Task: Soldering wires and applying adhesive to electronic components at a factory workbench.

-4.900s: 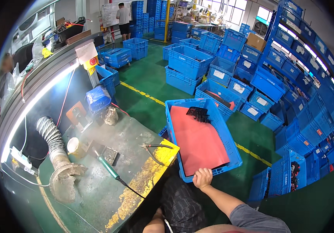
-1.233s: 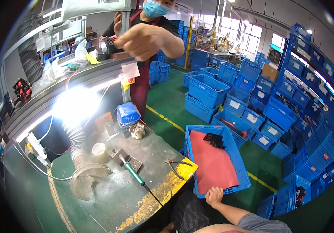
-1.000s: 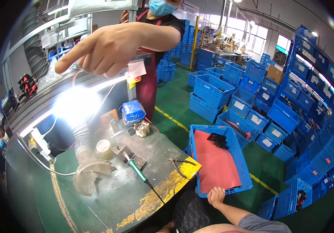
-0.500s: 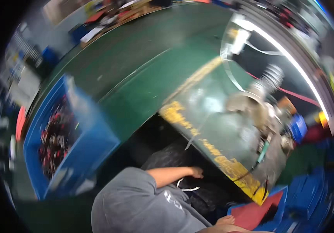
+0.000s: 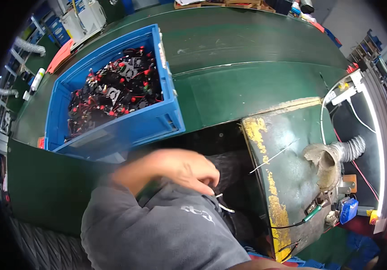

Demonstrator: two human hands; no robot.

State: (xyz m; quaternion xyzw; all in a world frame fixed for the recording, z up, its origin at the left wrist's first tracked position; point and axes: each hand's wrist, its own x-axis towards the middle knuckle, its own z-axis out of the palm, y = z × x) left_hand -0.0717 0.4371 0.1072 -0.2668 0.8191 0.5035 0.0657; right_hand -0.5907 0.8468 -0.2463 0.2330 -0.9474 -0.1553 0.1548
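Observation:
My left hand [image 5: 180, 170] is blurred with motion and hangs over my dark-trousered lap, fingers curled downward. Thin white wires [image 5: 222, 204] lie at its fingertips; whether the hand grips them is unclear. My grey sleeve [image 5: 157, 234] fills the lower middle. Just left of and above the hand stands a blue crate [image 5: 126, 128] full of small black parts with red wires [image 5: 112, 90]. My right hand is out of view.
A worn green bench with a yellow edge [image 5: 265, 180] is at the right. It carries a grey extraction hose [image 5: 333, 157], a green-handled soldering iron [image 5: 312, 213], a small blue box [image 5: 348, 209] and a loose wire [image 5: 274, 155]. A light strip [image 5: 375, 135] runs behind. Green floor [image 5: 247, 45] lies beyond.
The view has swung from the bench, the red-matted crate and a pointing person round to my left side. My left hand now shows at my lap beside a crate of black parts.

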